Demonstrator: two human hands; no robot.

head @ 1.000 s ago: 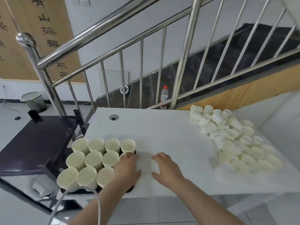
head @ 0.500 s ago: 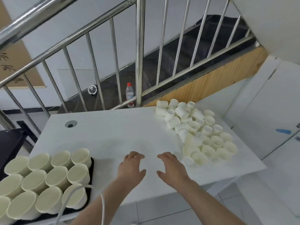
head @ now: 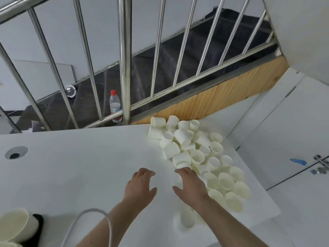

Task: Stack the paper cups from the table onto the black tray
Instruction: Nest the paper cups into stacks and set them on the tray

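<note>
— What has changed since a second ago?

— My left hand [head: 139,187] has come off the cups on the black tray [head: 38,224] and both hands have travelled right; the view swung with them, so the tray now shows only at the lower left corner, one cup [head: 15,226] visible on it.

— And the hands?

— Both empty, fingers spread, palms down over the white table [head: 80,168]; my right hand [head: 189,187] is just beside the pile of paper cups [head: 194,154]; I judge the next pick begins here.

— The cups themselves?

— Thin, pale, matt paper; tapered cylinders with rolled rims; many tipped on their sides, touching, some upright.
</note>
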